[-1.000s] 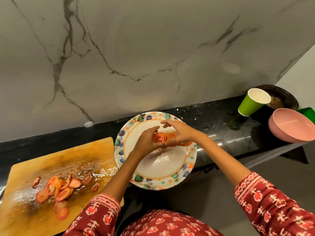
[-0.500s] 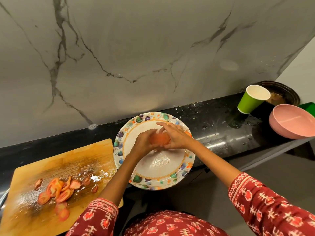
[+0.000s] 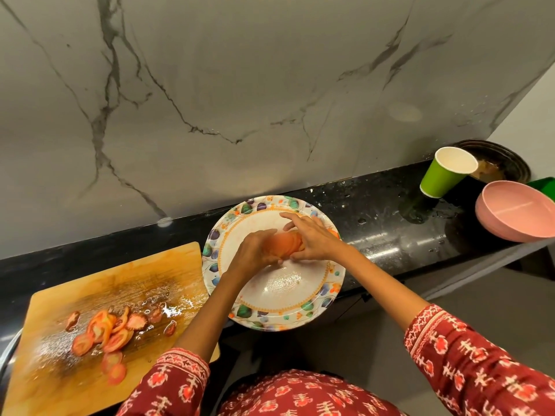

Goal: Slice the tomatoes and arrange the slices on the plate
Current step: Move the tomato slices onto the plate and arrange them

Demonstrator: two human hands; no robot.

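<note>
Since a second ago I've closed both hands, left hand and right hand, tighter around the bunch of tomato slices over the plate, each grip grasping it, while more slices wait on the board.
</note>
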